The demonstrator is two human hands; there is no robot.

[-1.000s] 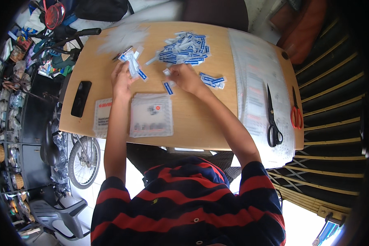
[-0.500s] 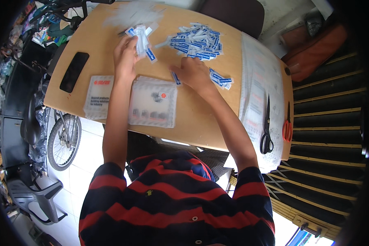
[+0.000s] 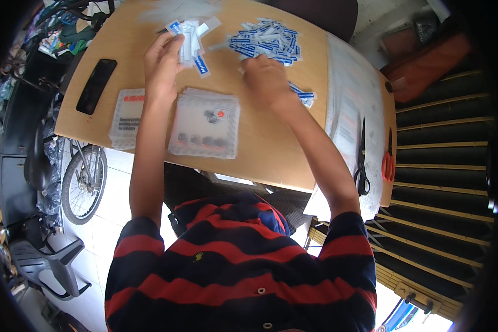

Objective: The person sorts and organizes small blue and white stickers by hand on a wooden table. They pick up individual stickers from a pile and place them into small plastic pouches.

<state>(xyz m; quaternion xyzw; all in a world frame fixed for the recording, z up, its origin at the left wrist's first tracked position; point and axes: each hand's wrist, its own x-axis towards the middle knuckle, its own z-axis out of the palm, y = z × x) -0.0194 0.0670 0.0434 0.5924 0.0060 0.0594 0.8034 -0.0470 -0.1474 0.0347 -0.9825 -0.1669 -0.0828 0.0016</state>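
My left hand [image 3: 163, 61] is closed around a fanned bunch of clear-and-white label strips [image 3: 189, 47] with blue printed ends, held above the far left of the table. At the near edge of a loose heap of similar blue-and-white strips [image 3: 268, 39], my right hand [image 3: 266, 77] is bent downward with its fingers curled together. Its fingertips are partly hidden and slightly blurred, so what they pinch cannot be made out. A few separate strips [image 3: 304, 97] lie just right of that hand, partly covered by the wrist.
Two stacks of printed plastic sleeves, a left stack [image 3: 126, 119] and a middle stack [image 3: 205, 124], lie near the front edge. A black phone [image 3: 97, 86] rests at left. Plastic sheets [image 3: 346, 110], black scissors [image 3: 362, 166] and red-handled scissors [image 3: 388, 163] are on the right.
My right hand has moved away from me to the heap's near edge. The strip by its thumb no longer shows there. My left hand still holds its bunch. The whole view has shifted slightly.
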